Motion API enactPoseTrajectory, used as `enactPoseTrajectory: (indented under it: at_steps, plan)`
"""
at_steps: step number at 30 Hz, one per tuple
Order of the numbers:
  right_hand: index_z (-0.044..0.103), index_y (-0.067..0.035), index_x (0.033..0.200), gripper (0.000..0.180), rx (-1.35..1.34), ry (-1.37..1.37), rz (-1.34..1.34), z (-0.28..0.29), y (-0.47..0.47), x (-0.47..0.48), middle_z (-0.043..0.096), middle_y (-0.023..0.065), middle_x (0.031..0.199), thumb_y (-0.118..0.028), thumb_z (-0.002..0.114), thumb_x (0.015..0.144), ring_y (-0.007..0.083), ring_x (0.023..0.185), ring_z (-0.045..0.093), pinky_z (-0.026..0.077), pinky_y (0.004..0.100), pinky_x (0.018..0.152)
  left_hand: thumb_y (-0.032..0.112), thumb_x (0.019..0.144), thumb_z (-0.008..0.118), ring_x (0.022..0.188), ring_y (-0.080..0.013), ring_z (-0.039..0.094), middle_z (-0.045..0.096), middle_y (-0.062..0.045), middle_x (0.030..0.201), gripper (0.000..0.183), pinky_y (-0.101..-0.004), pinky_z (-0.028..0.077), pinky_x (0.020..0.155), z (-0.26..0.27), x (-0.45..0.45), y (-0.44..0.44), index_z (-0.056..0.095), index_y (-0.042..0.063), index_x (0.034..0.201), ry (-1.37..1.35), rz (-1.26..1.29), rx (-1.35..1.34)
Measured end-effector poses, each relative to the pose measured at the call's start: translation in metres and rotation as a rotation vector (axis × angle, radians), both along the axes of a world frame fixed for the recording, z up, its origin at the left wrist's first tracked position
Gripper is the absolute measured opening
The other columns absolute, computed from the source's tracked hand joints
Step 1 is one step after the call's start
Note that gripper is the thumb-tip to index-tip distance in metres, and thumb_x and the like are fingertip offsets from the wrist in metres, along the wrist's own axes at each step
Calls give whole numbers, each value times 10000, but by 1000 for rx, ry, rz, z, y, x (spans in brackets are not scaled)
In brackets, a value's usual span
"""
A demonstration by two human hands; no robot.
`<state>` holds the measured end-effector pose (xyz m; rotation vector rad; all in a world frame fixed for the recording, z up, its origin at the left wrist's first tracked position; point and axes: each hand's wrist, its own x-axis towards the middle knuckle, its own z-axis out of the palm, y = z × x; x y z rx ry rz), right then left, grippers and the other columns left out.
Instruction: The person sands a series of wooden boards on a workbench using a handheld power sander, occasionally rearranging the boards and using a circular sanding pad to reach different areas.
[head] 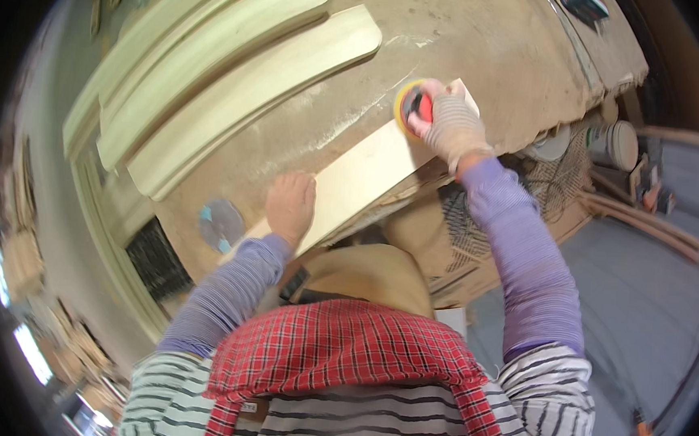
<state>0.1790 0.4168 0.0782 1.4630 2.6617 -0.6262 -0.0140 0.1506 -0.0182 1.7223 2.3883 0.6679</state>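
A pale wooden board [362, 173] lies slantwise along the near edge of the worktable. My bare left hand [291, 206] presses on its lower left part, fingers together. Near the board's far right end, my right hand [450, 125], in a knitted glove, grips a round sander [415, 108] with a red and black top and a yellow rim. The sander rests on the board, its underside hidden. Left of my left hand lies a round grey disc [221, 224] with light blue patches.
Several curved pale wooden pieces [266, 100] lie at the back left of the worktable [489, 39]. A dark box [585, 6] stands at the far right. Below the table's right side are white buckets [613, 145], netting and wooden strips [644, 226]. A cable runs over the grey floor.
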Motion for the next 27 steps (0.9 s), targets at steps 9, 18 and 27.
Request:
enactPoseTrajectory:
  at_steps: [9,18,27]
  plan:
    - [578,-205,1263,373,15,13,-388,2,20,-14,528,184,1276,-324,649,917,394,1078,662,553,490,915,164,992,569,969,-329,615,672,-119,1015,145,-430,485,844,3,6,10,672,68,1031,-19,-11,46]
    - [588,-160,1202,337,-322,105,274,27,-146,-50,533,226,1321,-217,677,882,394,1173,625,534,495,969,176,953,599,1126,-373,560,625,-170,1154,180,-484,424,969,-1,-46,-116,677,68,1075,77,169,3]
    - [534,-206,1369,551,-22,134,-464,-6,30,-9,508,231,1305,-338,715,866,409,1099,649,539,456,953,163,1003,447,1000,-359,554,612,-150,1006,223,-478,417,903,0,-46,-166,627,41,952,117,272,-127]
